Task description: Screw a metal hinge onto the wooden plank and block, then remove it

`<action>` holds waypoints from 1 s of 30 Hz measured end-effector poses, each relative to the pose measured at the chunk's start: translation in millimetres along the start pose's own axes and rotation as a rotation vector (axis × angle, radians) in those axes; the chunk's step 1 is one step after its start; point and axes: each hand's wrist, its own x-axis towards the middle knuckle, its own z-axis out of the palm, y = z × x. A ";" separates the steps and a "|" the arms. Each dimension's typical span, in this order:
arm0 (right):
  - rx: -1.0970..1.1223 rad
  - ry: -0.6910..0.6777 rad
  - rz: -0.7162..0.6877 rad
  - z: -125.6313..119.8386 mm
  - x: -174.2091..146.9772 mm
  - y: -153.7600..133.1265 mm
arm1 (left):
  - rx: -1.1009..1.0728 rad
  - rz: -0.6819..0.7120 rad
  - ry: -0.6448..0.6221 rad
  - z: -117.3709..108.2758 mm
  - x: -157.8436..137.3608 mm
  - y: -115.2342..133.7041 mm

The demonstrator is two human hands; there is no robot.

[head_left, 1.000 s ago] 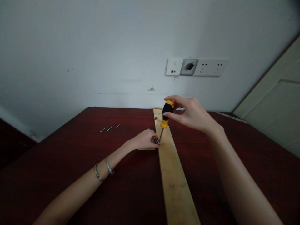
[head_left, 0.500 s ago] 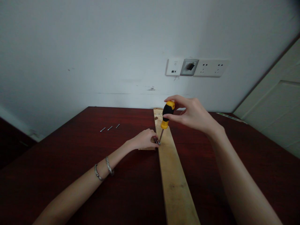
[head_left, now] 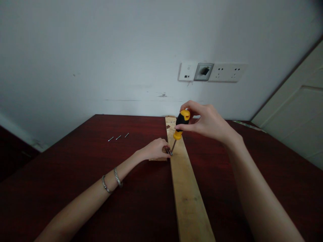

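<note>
Though beside plank (head_left: 188, 188) edge, left hand (head_left: 156, 149), grip unclear; right hand (head_left: 206, 121) around screwdriver (head_left: 181, 121), tabletop (head_left: 210, 161) either side.

dim, wht wall (head_left: 126, 50), dk red tbl (head_left: 141, 201)

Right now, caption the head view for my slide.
Left hand at the edge of a wooden board, right hand holding a tilted screwdriver.

White sockets (head_left: 227, 72) sit on the pale wall (head_left: 101, 50) — a panelled door (head_left: 295, 114) at right.
</note>
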 end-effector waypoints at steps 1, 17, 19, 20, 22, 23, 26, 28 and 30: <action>-0.002 -0.005 -0.002 -0.2 0.0 0.0 | -0.004 0.006 0.002 0.1 -0.1 -0.3; -0.058 -0.052 -0.053 -1.3 -0.1 -1.4 | -0.010 0.002 0.012 -0.4 -0.3 2.0; -0.069 -0.042 -0.058 -1.4 -0.3 -0.7 | -0.003 0.004 0.013 0.0 -0.2 1.6; -0.069 -0.035 -0.058 -1.2 -0.2 -0.4 | -0.004 0.007 0.012 0.3 -0.1 1.2; -0.054 -0.017 -0.061 -0.5 0.3 0.2 | -0.010 0.010 0.009 0.9 0.1 0.4; -0.044 -0.007 -0.066 -0.1 0.7 0.4 | -0.014 0.013 0.008 1.1 0.2 0.0; -0.035 0.033 -0.095 0.9 1.9 0.2 | -0.020 0.019 0.006 1.4 0.4 -0.9; -0.041 0.050 -0.109 1.6 2.2 -0.5 | -0.019 0.019 0.008 1.5 0.3 -1.1; -0.035 0.052 -0.096 2.8 1.8 -1.4 | -0.018 0.022 0.011 1.4 0.2 -1.0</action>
